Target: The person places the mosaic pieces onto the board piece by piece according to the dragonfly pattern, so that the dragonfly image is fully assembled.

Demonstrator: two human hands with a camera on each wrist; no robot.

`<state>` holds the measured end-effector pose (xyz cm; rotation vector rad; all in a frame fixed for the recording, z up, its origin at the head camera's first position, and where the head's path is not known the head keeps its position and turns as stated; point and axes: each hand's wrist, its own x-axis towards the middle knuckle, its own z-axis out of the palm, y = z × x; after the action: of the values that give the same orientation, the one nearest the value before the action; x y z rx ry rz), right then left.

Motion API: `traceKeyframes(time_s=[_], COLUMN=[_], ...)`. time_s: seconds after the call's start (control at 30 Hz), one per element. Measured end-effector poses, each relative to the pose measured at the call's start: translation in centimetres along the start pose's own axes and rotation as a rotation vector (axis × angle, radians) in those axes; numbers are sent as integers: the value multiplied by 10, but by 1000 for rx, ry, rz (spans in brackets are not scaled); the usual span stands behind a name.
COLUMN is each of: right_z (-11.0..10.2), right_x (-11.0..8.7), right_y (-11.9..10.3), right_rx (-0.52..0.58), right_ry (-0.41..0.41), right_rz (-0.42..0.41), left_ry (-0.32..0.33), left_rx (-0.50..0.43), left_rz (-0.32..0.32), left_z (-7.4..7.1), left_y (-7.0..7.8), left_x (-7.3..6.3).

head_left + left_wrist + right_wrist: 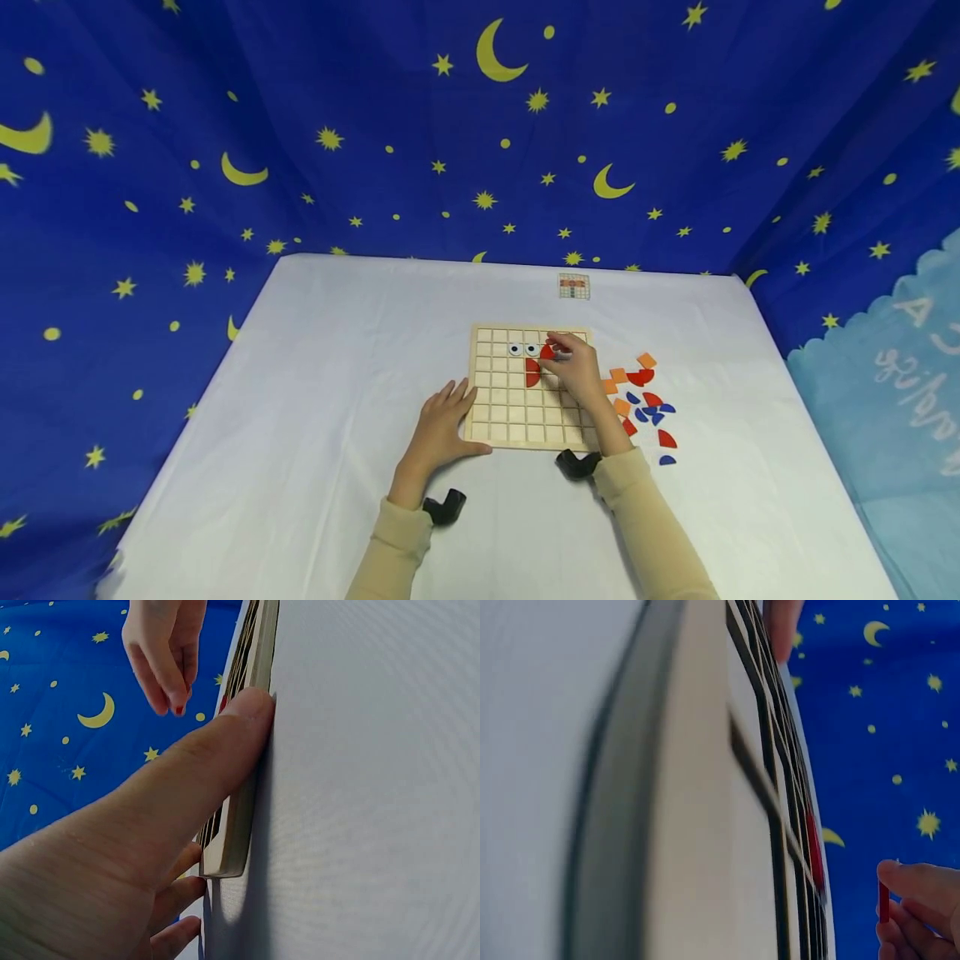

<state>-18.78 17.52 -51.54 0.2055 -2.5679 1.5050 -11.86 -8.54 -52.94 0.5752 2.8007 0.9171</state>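
Observation:
A square wooden grid board [480,412] lies on the white table. My left hand [442,421] steadies its near left corner, fingers along the left side and straight thumb [202,754] against the front edge. Over the board's upper right part, my right hand [573,367] pinches a small red piece [884,901] between thumb and fingertips. In the right wrist view this piece is held edge-on, apart from the board. Two round white eye pieces [515,349] sit side by side in the upper cells. Red rounded pieces [532,372] fill cells just below the right eye.
Right of the board lie loose orange squares [647,361], red quarter circles [667,438] and blue half circles [667,460], several of each. A small patterned card [573,287] lies near the far table edge. Blue star-printed cloth [420,125] hangs behind the table.

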Motion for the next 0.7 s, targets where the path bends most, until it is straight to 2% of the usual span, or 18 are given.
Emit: traceKeyframes(time_s=[0.27, 0.47, 0.7], right_z=[20, 30, 42], right_x=[6, 8, 3], right_y=[-5, -7, -6], right_rx=[30, -35, -94], right_ry=[-17, -37, -61], right_rz=[-9, -46, -54], left_ry=[-4, 25, -11], left_rx=[23, 27, 32], left_rz=[24, 54, 6], left_z=[1, -1, -1], left_y=[-2, 0, 1], left_x=[0, -1, -1])
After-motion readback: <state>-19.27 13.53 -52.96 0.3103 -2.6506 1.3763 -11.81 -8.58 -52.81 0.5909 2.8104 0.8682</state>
